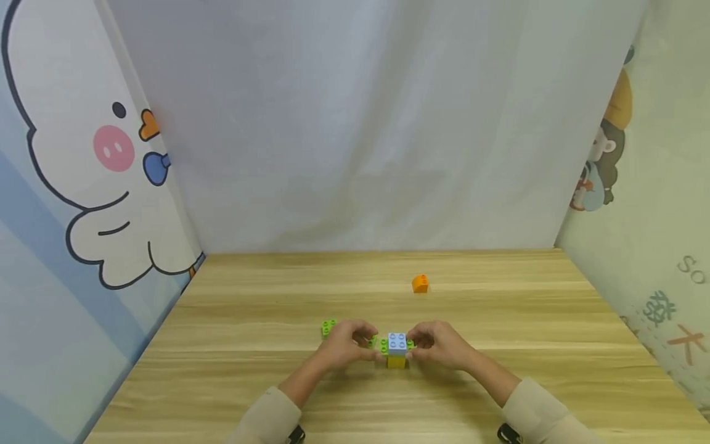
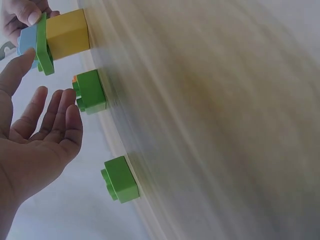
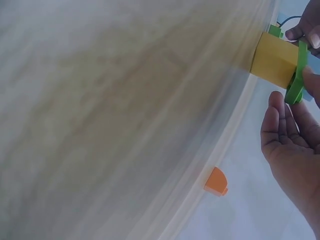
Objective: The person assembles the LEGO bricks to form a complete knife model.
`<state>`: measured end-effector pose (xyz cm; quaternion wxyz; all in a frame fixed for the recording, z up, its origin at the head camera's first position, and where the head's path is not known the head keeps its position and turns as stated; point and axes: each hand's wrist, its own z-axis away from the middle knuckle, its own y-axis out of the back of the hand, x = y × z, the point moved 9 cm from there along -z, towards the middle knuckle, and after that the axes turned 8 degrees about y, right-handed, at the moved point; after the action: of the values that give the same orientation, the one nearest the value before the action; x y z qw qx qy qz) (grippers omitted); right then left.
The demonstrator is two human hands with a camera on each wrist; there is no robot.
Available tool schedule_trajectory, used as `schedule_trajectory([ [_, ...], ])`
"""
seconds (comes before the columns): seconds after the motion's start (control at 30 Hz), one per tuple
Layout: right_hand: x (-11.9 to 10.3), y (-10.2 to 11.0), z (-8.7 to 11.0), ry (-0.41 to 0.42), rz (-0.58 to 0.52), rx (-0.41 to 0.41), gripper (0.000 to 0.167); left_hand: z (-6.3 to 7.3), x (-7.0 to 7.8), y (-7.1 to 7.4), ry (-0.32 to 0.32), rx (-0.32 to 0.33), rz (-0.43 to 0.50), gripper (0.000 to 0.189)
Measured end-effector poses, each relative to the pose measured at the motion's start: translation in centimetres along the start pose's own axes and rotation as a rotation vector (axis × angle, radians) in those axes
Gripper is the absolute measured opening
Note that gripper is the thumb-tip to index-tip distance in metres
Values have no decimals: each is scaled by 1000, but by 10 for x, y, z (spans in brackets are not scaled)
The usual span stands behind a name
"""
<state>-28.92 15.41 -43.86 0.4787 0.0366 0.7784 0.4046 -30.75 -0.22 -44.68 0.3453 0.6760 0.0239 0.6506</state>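
Note:
A small stack stands on the table: a yellow brick (image 1: 396, 361) at the bottom, a long flat green plate (image 2: 45, 50) across it, and a light blue brick (image 1: 397, 343) on top. My right hand (image 1: 440, 345) pinches the right end of the green plate between thumb and fingers. On the other side, my left hand (image 1: 346, 345) has its fingers relaxed and spread from the thumb, the thumb tip close to the plate's left end. Near the left fingers sits a green brick (image 2: 91, 92); a second green brick (image 2: 121, 180) lies farther left, partly covered by that hand in the head view.
An orange brick with a curved side (image 1: 420, 284) lies behind the stack on the wooden table (image 1: 266, 290). A pale curtain (image 1: 333, 135) hangs at the table's back edge. Walls with cartoon pictures flank both sides.

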Motion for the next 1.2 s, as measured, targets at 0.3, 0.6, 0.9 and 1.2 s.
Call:
schedule_trajectory([
  [0.3,-1,-2,1,-4,13,-9,26,3,-7,10,-6,21,-8,46],
  [0.6,-4,-6,3,-19,-9,-24,26,4,-15,16,23,19,-41,51],
  [0.9,-8,-6,4,-16,6,-26,26,1,-23,15,46,-35,-37,59],
  [1.2,-14,-7,4,-12,35,-34,26,-2,-23,15,33,-51,-124,51],
])
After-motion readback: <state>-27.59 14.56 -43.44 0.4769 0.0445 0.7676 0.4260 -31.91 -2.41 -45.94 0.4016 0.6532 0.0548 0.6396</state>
